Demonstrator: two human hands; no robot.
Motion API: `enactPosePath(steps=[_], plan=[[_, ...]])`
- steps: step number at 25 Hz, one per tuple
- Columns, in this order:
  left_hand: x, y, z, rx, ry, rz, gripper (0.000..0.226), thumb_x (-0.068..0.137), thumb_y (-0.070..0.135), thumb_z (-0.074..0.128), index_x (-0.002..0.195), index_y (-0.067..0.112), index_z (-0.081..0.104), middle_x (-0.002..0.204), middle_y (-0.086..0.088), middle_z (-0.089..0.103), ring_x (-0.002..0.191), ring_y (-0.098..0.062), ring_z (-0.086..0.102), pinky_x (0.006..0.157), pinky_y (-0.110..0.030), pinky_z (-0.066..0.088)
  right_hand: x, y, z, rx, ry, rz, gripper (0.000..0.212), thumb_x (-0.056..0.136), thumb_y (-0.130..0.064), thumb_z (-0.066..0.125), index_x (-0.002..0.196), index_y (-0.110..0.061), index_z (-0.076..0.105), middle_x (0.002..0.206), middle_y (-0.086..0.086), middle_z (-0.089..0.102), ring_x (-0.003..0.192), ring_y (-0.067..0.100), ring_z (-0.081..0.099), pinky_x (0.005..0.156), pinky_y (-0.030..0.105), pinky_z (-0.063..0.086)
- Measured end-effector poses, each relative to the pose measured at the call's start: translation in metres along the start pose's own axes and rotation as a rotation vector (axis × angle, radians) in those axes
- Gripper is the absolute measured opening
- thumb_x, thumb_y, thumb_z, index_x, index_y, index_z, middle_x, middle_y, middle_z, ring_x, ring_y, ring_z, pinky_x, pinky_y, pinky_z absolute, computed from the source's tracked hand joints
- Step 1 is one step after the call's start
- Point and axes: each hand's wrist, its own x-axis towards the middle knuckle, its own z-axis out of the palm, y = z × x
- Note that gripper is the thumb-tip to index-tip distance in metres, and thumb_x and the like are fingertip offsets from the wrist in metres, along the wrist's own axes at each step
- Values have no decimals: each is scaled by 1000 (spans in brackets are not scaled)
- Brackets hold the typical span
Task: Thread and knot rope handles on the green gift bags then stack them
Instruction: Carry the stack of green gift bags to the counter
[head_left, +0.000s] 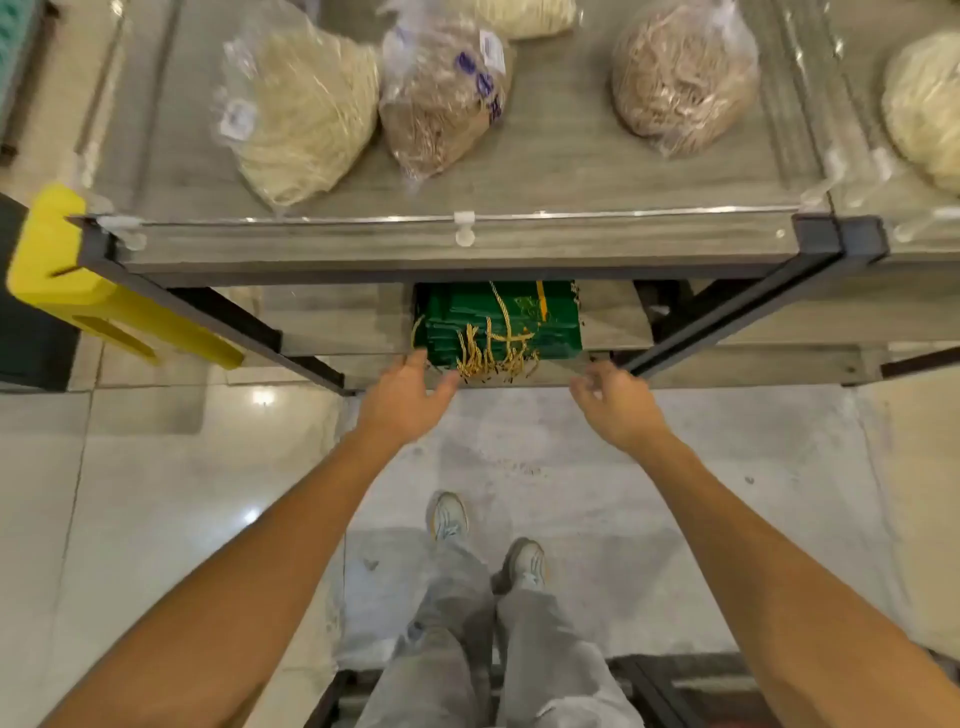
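While a person stands in pale shoes (449, 517), the left hand (410, 397), fingers spread, is at the front left corner of a flat stack of green paper gift bags with gold rope handles (506, 327), which sits at the front edge of the lower shelf (608, 317). The right hand (615, 405), loosely curled and empty, hovers near the stack's front right corner. Clear plastic sacks of cream and tan rope (306, 114) lie on the grey tabletop (561, 171) above.

Bright overhead light is glaring off the glossy floor (264, 397) at left. Wide-angle distortion is bending the edges, and details are looking soft.
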Motion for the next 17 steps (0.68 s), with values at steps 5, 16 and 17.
enactPosePath(steps=[5,16,17], plan=[[83,10,7,-272,-139,-211,115,78,86,48,160,23,-1,168,-6,6,153,-33,15,120,-50,22,78,-6,7,346,-22,214,72,92,-64,59,137,-8,52,129,7,61,124,25,56,100,36,43],[203,3,33,-747,-240,-341,48,83,56,72,116,20,68,105,-1,76,95,-18,73,80,-31,57,192,19,19,867,-175,289,20,90,-36,75,93,-22,61,93,-14,65,63,-8,62,47,4,44],[207,0,35,-781,-263,-348,57,79,56,74,121,19,68,109,-3,76,98,-21,74,86,-36,58,198,24,22,902,-216,283,16,90,-33,77,95,-22,65,95,-10,71,64,-4,68,45,7,46]])
